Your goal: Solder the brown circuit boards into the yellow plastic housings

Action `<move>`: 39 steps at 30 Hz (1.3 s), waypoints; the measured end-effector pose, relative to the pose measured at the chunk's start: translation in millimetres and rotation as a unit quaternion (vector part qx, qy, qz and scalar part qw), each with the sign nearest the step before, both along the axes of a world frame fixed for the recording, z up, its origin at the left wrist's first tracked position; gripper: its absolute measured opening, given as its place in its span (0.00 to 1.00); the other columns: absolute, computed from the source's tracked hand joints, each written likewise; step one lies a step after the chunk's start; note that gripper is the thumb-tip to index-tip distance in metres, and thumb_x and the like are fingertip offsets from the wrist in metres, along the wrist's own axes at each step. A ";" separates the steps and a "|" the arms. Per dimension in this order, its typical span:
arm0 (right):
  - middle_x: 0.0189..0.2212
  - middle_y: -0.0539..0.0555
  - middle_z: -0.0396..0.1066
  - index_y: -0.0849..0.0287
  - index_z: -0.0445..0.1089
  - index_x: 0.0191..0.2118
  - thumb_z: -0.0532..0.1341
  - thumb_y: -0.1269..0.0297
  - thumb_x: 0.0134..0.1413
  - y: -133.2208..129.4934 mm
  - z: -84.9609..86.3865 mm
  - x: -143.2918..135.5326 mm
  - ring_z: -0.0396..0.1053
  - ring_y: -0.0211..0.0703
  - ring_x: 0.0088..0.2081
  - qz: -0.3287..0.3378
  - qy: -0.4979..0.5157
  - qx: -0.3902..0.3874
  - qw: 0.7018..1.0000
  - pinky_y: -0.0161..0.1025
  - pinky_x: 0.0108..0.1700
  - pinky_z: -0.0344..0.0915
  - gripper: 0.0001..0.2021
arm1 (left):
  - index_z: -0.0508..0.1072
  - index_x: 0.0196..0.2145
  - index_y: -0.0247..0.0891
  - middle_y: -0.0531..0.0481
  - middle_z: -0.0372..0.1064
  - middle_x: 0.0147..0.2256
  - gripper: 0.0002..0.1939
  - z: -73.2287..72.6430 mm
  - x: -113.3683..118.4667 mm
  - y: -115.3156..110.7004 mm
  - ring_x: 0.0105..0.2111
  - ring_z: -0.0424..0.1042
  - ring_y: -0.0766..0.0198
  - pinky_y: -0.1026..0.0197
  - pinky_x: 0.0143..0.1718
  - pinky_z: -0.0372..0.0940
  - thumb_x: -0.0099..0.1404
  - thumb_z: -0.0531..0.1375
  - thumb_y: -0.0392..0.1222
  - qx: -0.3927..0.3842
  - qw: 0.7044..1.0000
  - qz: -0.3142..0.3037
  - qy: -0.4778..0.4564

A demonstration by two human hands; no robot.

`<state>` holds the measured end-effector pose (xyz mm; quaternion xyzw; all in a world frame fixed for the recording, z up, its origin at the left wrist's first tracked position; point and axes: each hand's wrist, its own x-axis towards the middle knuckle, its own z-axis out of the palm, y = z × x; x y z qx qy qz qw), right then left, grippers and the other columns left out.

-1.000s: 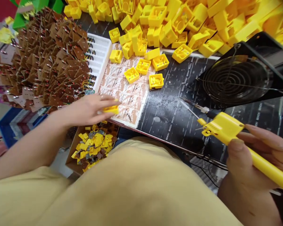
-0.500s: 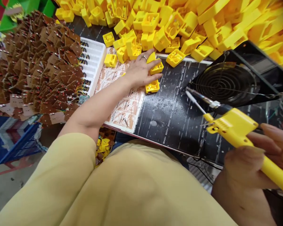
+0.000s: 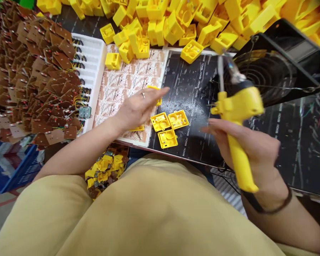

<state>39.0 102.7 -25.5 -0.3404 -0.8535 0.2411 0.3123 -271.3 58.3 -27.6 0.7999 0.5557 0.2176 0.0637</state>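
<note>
Several shallow yellow housings lie near the table's front edge, among them an open-faced yellow housing (image 3: 168, 138) with round grille holes. My left hand (image 3: 138, 108), a ring on one finger, hovers over or rests on more yellow pieces at the edge of the patterned sheet (image 3: 117, 85); its fingers are stretched out and partly cover those pieces. On the right, my right hand (image 3: 245, 142) is wrapped round the handle of a yellow soldering gun (image 3: 240, 106). The gun's metal tip points up and away, in front of the black fan, and is blurred.
Yellow housings (image 3: 173, 28) are heaped along the back. Brown circuit boards (image 3: 40, 78) pile up at the left beside a white foam tray (image 3: 96, 64). A black fan (image 3: 266, 74) stands at the right. Below left are a blue basket (image 3: 24, 174) and a container of yellow parts.
My left hand has come nearer the front edge, and several housings now lie there. My right hand has moved left with the soldering gun, which now points more upright.
</note>
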 end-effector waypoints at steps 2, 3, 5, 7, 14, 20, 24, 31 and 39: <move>0.45 0.48 0.78 0.48 0.73 0.51 0.60 0.62 0.65 15.9 2.1 -19.4 0.77 0.43 0.44 0.088 -0.012 0.025 0.996 0.42 0.48 0.75 0.10 | 0.69 0.61 0.36 0.44 0.76 0.54 0.23 6.7 -9.5 11.2 0.55 0.74 0.58 0.52 0.56 0.70 0.72 0.49 0.37 -0.046 0.999 0.005 -0.002; 0.48 0.50 0.77 0.50 0.72 0.51 0.60 0.64 0.65 23.1 1.1 -28.1 0.76 0.44 0.48 0.130 -0.018 0.037 0.991 0.44 0.53 0.74 0.11 | 0.72 0.59 0.38 0.45 0.76 0.54 0.21 11.3 -12.0 15.6 0.54 0.75 0.58 0.52 0.56 0.70 0.72 0.51 0.39 -0.075 0.997 -0.001 0.001; 0.51 0.54 0.75 0.54 0.68 0.54 0.59 0.67 0.64 34.6 -4.0 -42.2 0.74 0.46 0.52 0.200 -0.033 0.064 0.977 0.49 0.58 0.71 0.14 | 0.74 0.56 0.41 0.47 0.77 0.54 0.20 22.1 -12.2 19.8 0.53 0.76 0.56 0.47 0.59 0.67 0.71 0.52 0.41 -0.123 0.992 -0.011 0.017; 0.50 0.55 0.75 0.55 0.65 0.56 0.60 0.67 0.64 41.4 -10.1 -50.2 0.75 0.46 0.50 0.236 -0.047 0.092 0.966 0.49 0.57 0.71 0.16 | 0.74 0.56 0.44 0.48 0.75 0.56 0.20 33.0 -7.6 16.6 0.56 0.74 0.54 0.39 0.65 0.59 0.70 0.52 0.39 -0.142 0.989 -0.019 0.042; 0.36 0.55 0.75 0.58 0.66 0.56 0.61 0.62 0.66 20.5 -4.7 -23.4 0.75 0.49 0.38 0.068 -0.144 0.254 0.954 0.42 0.38 0.66 0.15 | 0.63 0.65 0.39 0.41 0.65 0.64 0.30 39.4 13.7 -16.1 0.69 0.56 0.46 0.29 0.70 0.43 0.66 0.54 0.32 -0.189 0.962 -0.157 0.124; 0.35 0.54 0.76 0.57 0.67 0.55 0.67 0.47 0.58 -5.6 11.4 3.9 0.72 0.47 0.33 0.045 -0.168 0.245 0.954 0.45 0.40 0.60 0.25 | 0.71 0.57 0.41 0.41 0.71 0.55 0.20 23.8 20.7 -5.2 0.57 0.70 0.47 0.36 0.65 0.57 0.68 0.59 0.42 -0.115 0.965 -0.102 0.211; 0.47 0.53 0.76 0.52 0.63 0.56 0.68 0.53 0.59 -8.3 7.0 -16.8 0.74 0.49 0.47 0.126 -0.061 0.169 0.976 0.52 0.59 0.61 0.24 | 0.70 0.59 0.39 0.40 0.72 0.53 0.23 25.7 18.3 1.6 0.53 0.72 0.47 0.40 0.61 0.61 0.67 0.60 0.45 -0.101 0.977 -0.066 0.177; 0.42 0.49 0.76 0.50 0.59 0.60 0.57 0.69 0.68 -6.4 -16.7 -51.2 0.75 0.39 0.42 0.231 -0.056 0.144 0.961 0.51 0.64 0.60 0.18 | 0.71 0.58 0.41 0.42 0.72 0.52 0.24 44.2 -2.3 -20.3 0.52 0.72 0.48 0.41 0.60 0.60 0.70 0.56 0.56 -0.062 0.983 -0.003 0.173; 0.45 0.55 0.74 0.52 0.59 0.61 0.64 0.55 0.64 9.5 -10.9 -16.4 0.73 0.48 0.46 0.149 -0.078 0.167 0.972 0.51 0.57 0.65 0.24 | 0.70 0.58 0.34 0.39 0.75 0.46 0.29 16.0 52.5 -29.2 0.48 0.73 0.48 0.44 0.57 0.62 0.68 0.61 0.57 -0.041 0.977 -0.064 0.200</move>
